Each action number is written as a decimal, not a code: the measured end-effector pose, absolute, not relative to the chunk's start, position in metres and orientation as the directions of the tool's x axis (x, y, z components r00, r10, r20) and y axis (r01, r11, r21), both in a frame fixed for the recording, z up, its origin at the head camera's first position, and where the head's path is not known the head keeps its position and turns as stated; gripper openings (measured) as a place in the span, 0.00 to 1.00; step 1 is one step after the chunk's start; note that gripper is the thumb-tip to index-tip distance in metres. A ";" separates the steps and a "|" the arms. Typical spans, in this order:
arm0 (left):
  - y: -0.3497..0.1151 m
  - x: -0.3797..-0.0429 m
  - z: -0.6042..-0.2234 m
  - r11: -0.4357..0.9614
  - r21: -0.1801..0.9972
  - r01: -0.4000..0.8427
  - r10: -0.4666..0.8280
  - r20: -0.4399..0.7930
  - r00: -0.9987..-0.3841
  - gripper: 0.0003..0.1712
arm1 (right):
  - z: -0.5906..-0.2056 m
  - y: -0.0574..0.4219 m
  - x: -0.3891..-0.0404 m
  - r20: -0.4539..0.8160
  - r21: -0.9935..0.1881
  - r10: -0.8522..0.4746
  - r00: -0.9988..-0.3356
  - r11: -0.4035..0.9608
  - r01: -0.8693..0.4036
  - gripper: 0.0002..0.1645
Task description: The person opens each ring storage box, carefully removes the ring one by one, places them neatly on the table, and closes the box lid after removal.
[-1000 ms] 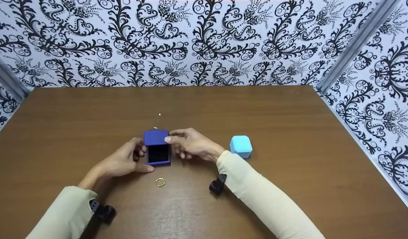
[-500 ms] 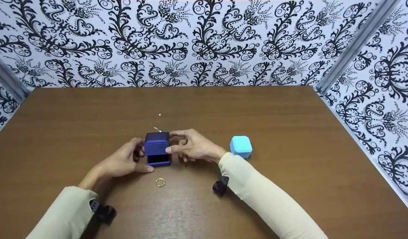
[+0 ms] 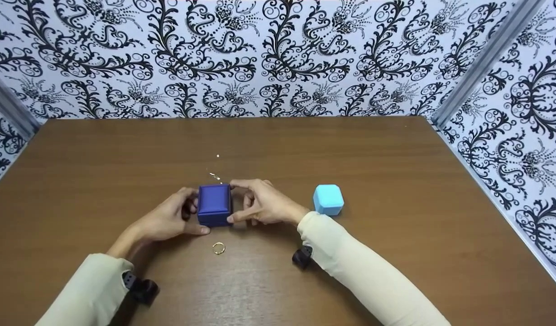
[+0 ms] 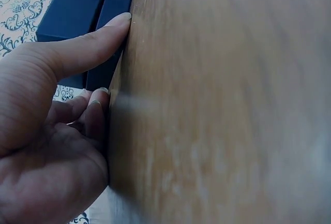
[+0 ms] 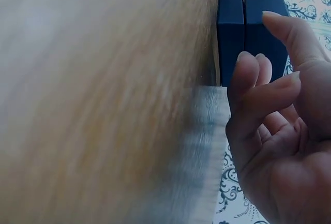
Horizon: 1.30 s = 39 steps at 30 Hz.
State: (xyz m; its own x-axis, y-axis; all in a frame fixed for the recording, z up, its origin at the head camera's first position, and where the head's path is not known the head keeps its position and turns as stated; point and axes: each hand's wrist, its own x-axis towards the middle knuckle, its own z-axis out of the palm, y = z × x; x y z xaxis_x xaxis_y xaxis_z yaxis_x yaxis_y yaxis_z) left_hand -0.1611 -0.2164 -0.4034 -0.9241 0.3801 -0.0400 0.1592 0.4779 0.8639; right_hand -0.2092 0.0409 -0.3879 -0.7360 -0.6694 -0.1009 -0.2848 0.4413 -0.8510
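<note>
A blue ring box (image 3: 215, 199) stands on the table with its lid down. My left hand (image 3: 169, 217) holds the box's lower part from the left, thumb at the front and fingers curled behind. On the other side, my right hand (image 3: 266, 202) pinches the lid between its thumb at the front and forefinger at the back corner. From the left wrist view, a thin seam parts the lid from the base of the dark-looking box (image 4: 72, 9). A gold ring (image 3: 214, 251) lies on the table in front of the box.
A light blue box (image 3: 328, 199) with rounded corners stands to the right, beyond my right wrist. Behind the ring box lies a thin, shiny, silvery thing (image 3: 215, 176), with a small bright dot farther back. Patterned wall panels (image 3: 278, 59) border the wooden table (image 3: 373, 149).
My right hand has swung the ring box's lid forward and down, from standing open to resting on the base. The left hand has stayed put at the base.
</note>
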 end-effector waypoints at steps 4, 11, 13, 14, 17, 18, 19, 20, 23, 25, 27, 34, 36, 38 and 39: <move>-0.216 -0.162 -0.405 0.477 0.866 0.152 0.378 -0.045 -0.925 0.44 | -0.388 0.040 -0.209 -0.095 -0.833 -0.670 -0.737 0.458 -0.310 0.57; -0.217 -0.162 -0.405 0.475 0.867 0.149 0.376 -0.047 -0.926 0.43 | -0.387 0.040 -0.207 -0.059 -0.782 -0.667 -0.743 0.493 -0.381 0.53; -0.217 -0.162 -0.405 0.477 0.866 0.149 0.376 -0.047 -0.926 0.43 | -0.387 0.041 -0.207 -0.049 -0.764 -0.668 -0.743 0.504 -0.403 0.50; -0.217 -0.162 -0.405 0.479 0.865 0.150 0.375 -0.047 -0.926 0.43 | -0.386 0.041 -0.206 -0.045 -0.759 -0.668 -0.743 0.506 -0.409 0.49; -0.217 -0.163 -0.405 0.481 0.863 0.154 0.376 -0.044 -0.926 0.43 | -0.384 0.043 -0.205 -0.036 -0.746 -0.667 -0.744 0.513 -0.424 0.47; -0.217 -0.163 -0.406 0.482 0.862 0.159 0.377 -0.040 -0.926 0.43 | -0.383 0.044 -0.205 -0.029 -0.744 -0.666 -0.745 0.512 -0.428 0.47; -0.217 -0.163 -0.406 0.483 0.860 0.165 0.378 -0.035 -0.925 0.43 | -0.382 0.045 -0.205 -0.025 -0.744 -0.666 -0.745 0.510 -0.432 0.48; -0.218 -0.164 -0.407 0.484 0.858 0.170 0.379 -0.030 -0.925 0.43 | -0.381 0.046 -0.205 -0.020 -0.743 -0.666 -0.746 0.509 -0.435 0.48; -0.219 -0.164 -0.408 0.487 0.855 0.178 0.379 -0.023 -0.925 0.43 | -0.377 0.051 -0.205 -0.005 -0.750 -0.664 -0.747 0.497 -0.437 0.47; -0.219 -0.164 -0.408 0.488 0.854 0.180 0.379 -0.021 -0.925 0.44 | -0.374 0.056 -0.205 0.009 -0.760 -0.664 -0.748 0.482 -0.437 0.47; -0.219 -0.164 -0.407 0.487 0.855 0.179 0.378 -0.022 -0.925 0.45 | -0.371 0.062 -0.205 0.029 -0.768 -0.663 -0.748 0.464 -0.442 0.46; -0.217 -0.164 -0.404 0.478 0.863 0.166 0.373 -0.029 -0.927 0.44 | -0.360 0.089 -0.202 0.126 -0.769 -0.648 -0.751 0.414 -0.487 0.42; -0.217 -0.164 -0.402 0.479 0.862 0.164 0.374 -0.032 -0.927 0.46 | -0.357 0.098 -0.201 0.159 -0.767 -0.641 -0.751 0.399 -0.503 0.40; -0.218 -0.163 -0.399 0.478 0.861 0.175 0.380 -0.023 -0.925 0.49 | -0.355 0.109 -0.201 0.188 -0.762 -0.634 -0.751 0.388 -0.519 0.39; -0.219 -0.162 -0.397 0.479 0.859 0.180 0.381 -0.019 -0.924 0.50 | -0.353 0.114 -0.201 0.202 -0.759 -0.629 -0.751 0.385 -0.526 0.39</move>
State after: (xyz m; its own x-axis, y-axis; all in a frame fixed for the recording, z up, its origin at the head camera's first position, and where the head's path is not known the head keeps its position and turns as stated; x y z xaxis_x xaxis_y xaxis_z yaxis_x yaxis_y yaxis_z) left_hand -0.1625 -0.2188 -0.3972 -0.9242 0.3815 -0.0191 0.1802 0.4794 0.8589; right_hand -0.2009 0.1142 -0.3532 -0.7511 -0.6286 0.2019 -0.5259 0.3848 -0.7585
